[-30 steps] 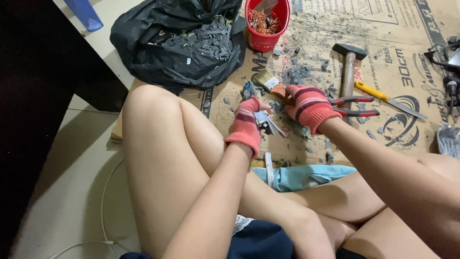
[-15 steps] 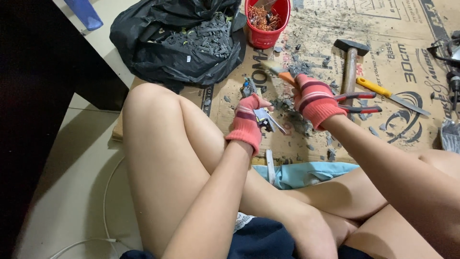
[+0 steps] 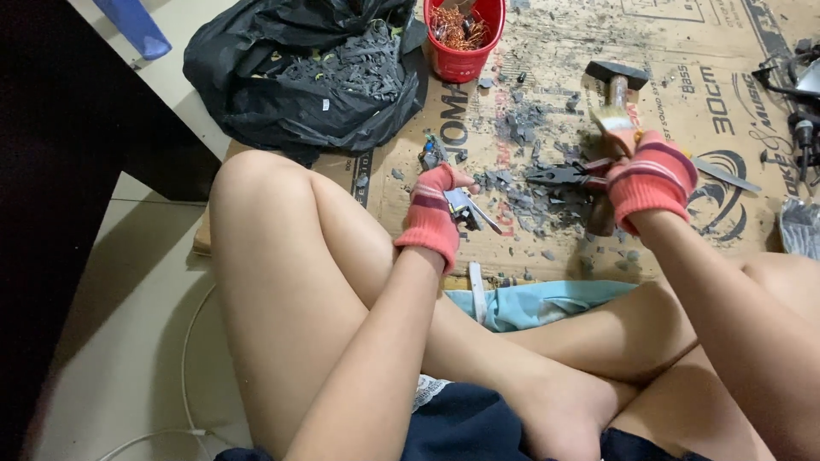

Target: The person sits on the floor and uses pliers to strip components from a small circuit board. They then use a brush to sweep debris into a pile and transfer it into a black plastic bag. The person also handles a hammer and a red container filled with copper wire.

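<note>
I sit cross-legged on the floor with red knitted gloves on both hands. My left hand (image 3: 436, 213) grips a small silvery metal part (image 3: 468, 209) just above the cardboard sheet (image 3: 700, 51). My right hand (image 3: 649, 175) is out to the right, pinching a small pale piece (image 3: 615, 126) at its fingertips. It hovers over the wooden handle of a hammer (image 3: 617, 75) and the red handles of a pair of pliers (image 3: 559, 177). Grey broken bits (image 3: 525, 119) lie scattered between the two hands.
A red bucket of copper wire (image 3: 465, 34) stands at the back, beside an open black bag of grey scraps (image 3: 316, 77). A flat blade (image 3: 726, 175) and dark tools (image 3: 794, 85) lie at the right. A light blue cloth (image 3: 547, 303) lies by my legs, a white cable (image 3: 184, 367) at the left.
My right hand has moved away from the left hand, out to the right over the hammer and pliers, carrying the small pale piece. The left hand stayed in place with its metal part.
</note>
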